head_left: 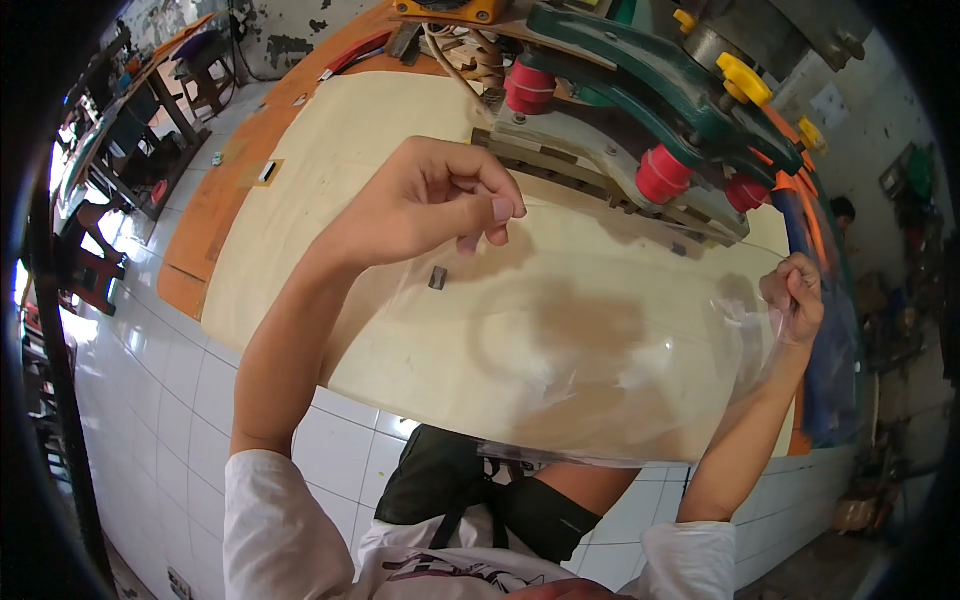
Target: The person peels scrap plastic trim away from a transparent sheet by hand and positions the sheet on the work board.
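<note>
A clear plastic sheet (600,380) spreads over the pale board (270,240) on the table, its near edge reaching the table's front. My right hand (797,295) is closed on the sheet's right side. Raised over the middle of the board, my left hand (460,200) has its fingers curled, thumb against the index finger; what they hold, if anything, is too faint to make out. A small dark block (438,278) lies below my left hand. Behind both hands stands a green machine (620,90) with red knobs (664,174) and a metal bar (600,185).
A red-handled tool (355,55) lies at the back left of the wooden table (190,240). Blue and orange material (825,300) hangs at the right edge. Stools (205,75) and a workbench stand far left. Part of another person (843,212) shows at the far right.
</note>
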`<state>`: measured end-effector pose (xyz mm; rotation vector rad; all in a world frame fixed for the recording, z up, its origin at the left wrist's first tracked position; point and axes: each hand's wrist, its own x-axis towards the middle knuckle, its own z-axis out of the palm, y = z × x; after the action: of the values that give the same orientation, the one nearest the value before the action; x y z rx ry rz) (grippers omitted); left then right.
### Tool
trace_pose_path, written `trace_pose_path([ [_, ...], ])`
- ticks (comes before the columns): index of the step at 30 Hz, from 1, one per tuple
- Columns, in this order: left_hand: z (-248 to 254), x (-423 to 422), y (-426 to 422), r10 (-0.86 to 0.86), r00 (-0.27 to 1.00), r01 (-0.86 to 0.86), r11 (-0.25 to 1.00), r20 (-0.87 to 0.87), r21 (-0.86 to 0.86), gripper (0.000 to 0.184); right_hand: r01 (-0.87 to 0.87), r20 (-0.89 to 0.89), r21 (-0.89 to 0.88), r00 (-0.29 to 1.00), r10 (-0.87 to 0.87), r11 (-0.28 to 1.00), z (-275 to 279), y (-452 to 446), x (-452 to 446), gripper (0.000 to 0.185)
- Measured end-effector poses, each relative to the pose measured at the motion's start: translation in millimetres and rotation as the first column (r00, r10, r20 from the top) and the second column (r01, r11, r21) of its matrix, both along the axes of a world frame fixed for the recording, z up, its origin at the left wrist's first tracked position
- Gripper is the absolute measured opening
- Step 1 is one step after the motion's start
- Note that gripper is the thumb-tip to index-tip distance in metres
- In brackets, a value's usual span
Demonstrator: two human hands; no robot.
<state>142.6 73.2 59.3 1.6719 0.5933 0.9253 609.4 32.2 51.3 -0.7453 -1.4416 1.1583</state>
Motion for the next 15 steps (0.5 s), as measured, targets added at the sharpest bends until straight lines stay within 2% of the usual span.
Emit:
trace_pose_path([
  [5,-1,0,0,-0.011,0.999,0.009,0.999,-0.049,-0.050,0.011,0.011,-0.007,-0.015,1.000,-0.011,1.000,-1,2,-5,0.020],
  [7,-10,4,2,0.045,0.998,-0.049,0.996,0.053,0.072,0.011,0.029,0.006,-0.023,1.000,-0.029,0.999,-1,3,-6,0.020],
  [15,-3,1,-1,0.055,0.998,-0.056,0.998,0.016,0.039,0.011,-0.008,0.008,-0.036,1.000,0.008,0.999,2,2,-18,0.020],
])
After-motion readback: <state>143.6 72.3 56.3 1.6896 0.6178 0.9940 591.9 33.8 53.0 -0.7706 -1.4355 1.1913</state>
